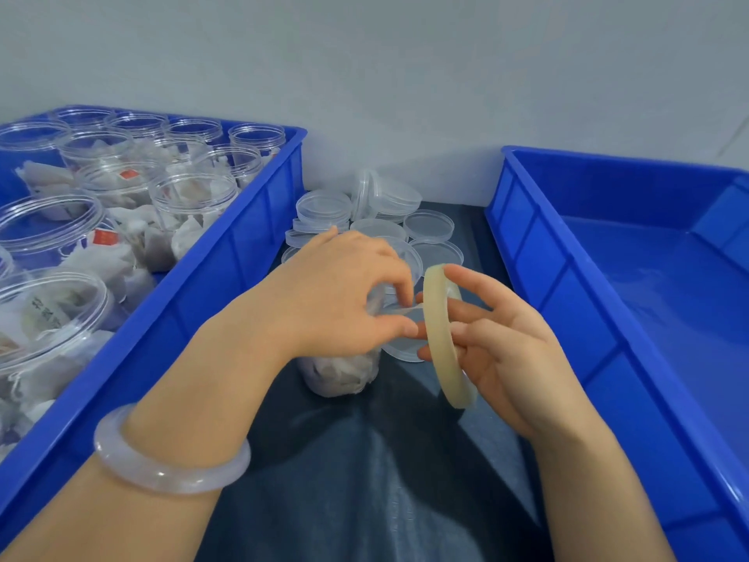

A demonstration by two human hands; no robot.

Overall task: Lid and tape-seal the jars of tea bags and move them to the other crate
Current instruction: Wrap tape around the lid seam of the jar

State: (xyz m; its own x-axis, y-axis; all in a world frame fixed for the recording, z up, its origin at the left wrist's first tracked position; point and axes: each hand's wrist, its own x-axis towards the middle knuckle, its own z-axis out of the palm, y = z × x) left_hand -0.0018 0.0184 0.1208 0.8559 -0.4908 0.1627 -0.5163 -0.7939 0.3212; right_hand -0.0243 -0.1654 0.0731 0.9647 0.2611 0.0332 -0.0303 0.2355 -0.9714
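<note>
The left hand (344, 294) is curled down over the top of a clear jar (338, 377), gripping it; thumb and forefinger meet at the jar's right edge, where a thin clear strip (407, 310) of tape runs across to the roll of tape (444, 338). Whether those fingertips pinch the strip's end or only press it to the jar, I cannot tell. The right hand (502, 342) holds the roll upright just right of that grip, with its fingers pushed through the ring and its thumb on the outer rim. The jar stands under the left palm on a dark cloth (364, 480), white tea bags (344, 369) packed inside; a clear lid edge shows below the fingers.

Just beyond the grip lies a heap of clear lids (381, 219) — some stacked, some flat. Left of the grip sits a blue crate (243, 253) full of open jars (190, 192) of tea bags; right of it, well apart from the jar, the other crate (547, 277). A pale bangle (170, 454) circles the left wrist.
</note>
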